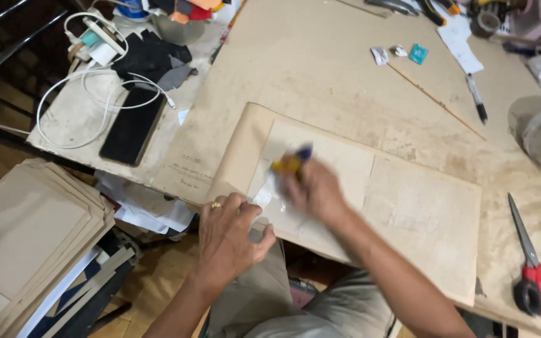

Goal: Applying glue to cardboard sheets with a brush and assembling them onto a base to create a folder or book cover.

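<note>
A large brown paper sheet (408, 206) lies flat on the worn work board (320, 69), its left end folded over. My left hand (230, 235), with a ring on one finger, presses down on the near left corner of the sheet, on a pale patch. My right hand (314, 191) is blurred with motion over the sheet and grips a small yellow and blue stick-like tool (290, 161), its tip pointing up and right. Whether the tool touches the paper cannot be told.
Red-handled scissors (530, 266) lie at the right edge. A black phone (133, 125) and white cable (76, 106) sit at the left. A pile of brown envelopes (26, 231) is stacked lower left. A pen (476, 99), thin wooden stick (436, 100) and clutter lie at the back.
</note>
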